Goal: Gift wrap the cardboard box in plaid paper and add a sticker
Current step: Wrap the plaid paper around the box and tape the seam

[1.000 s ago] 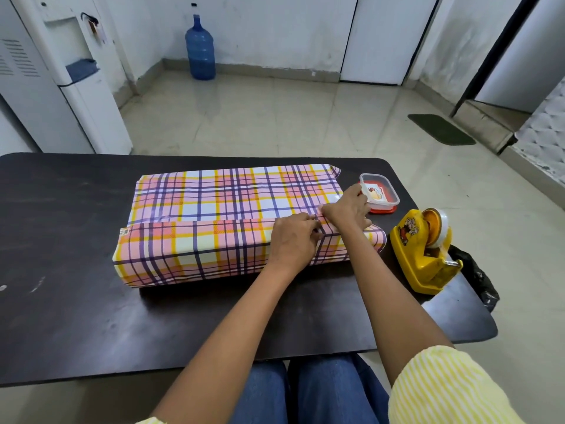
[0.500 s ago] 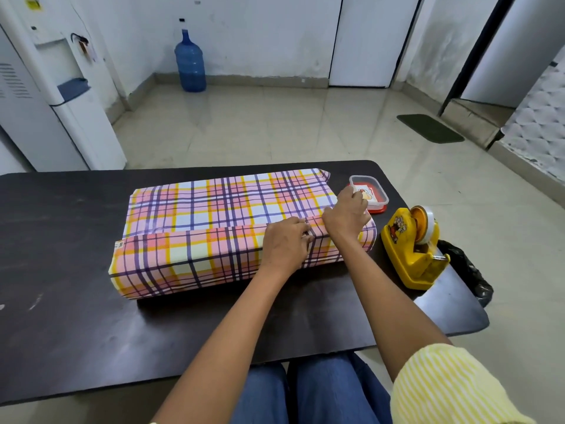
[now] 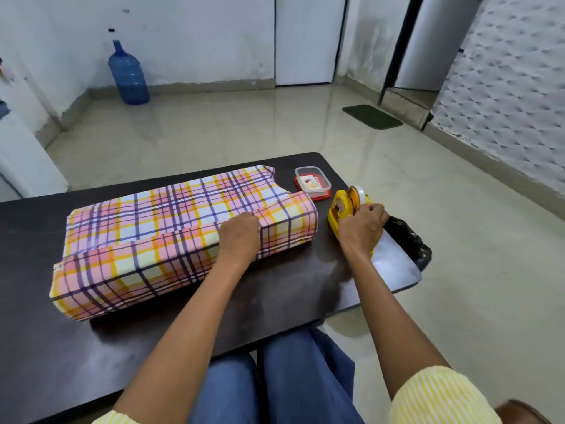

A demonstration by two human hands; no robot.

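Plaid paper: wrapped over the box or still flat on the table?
Wrapped over: plaid paper covers top and near side, left hand pressing the overlap, right hand gripping the tape dispenser. Right end unfolded.

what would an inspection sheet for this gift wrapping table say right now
surface: dark table, glossy, some scuffs
job's things: plaid-wrapped box lies flat, near flap folded over the top, ends not yet closed; yellow tape dispenser to its right; clear container on a red lid, with a printed sticker or card inside
clutter: black plastic bag at the table's right edge
hands: left hand presses the paper seam, fingertips out of sight; right hand has its fingers curled at the dispenser's roll
cables: nothing seen
surroundings: blue water jug by the wall, green doormat, white door
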